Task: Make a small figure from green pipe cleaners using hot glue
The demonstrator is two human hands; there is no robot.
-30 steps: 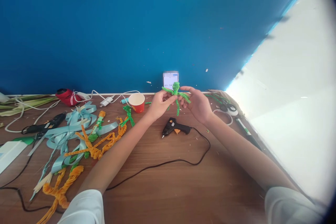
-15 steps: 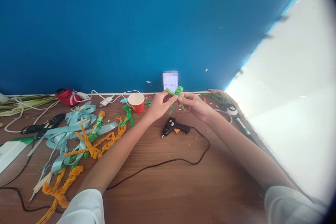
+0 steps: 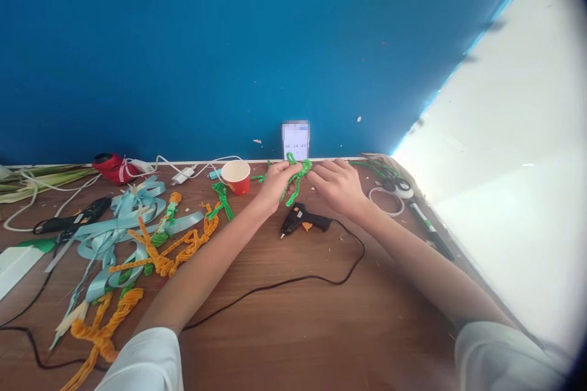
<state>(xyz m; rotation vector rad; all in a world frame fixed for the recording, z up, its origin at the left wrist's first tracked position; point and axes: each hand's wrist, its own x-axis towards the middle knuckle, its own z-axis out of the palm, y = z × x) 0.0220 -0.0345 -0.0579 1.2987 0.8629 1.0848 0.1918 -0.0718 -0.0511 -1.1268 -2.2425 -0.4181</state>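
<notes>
My left hand pinches a twisted green pipe cleaner shape, with fuzzy loops at its top and strands hanging below. Against its right edge, the curled fingers of my right hand are closed; their tips are partly hidden by the knuckles. Just below both hands lies a black hot glue gun on the wooden table, its nozzle pointing left. A phone showing a timer stands upright against the blue wall behind the green shape.
Left of my hands are a red paper cup, a tied green pipe cleaner piece, orange pipe cleaner pieces and light blue ribbon. Scissors, a tape ring and a marker lie right. The glue gun's cord crosses the table.
My right hand has turned, its knuckles now facing up and its fingers curled more. The green shape has tilted and shifted slightly left and down within my left hand's pinch.
</notes>
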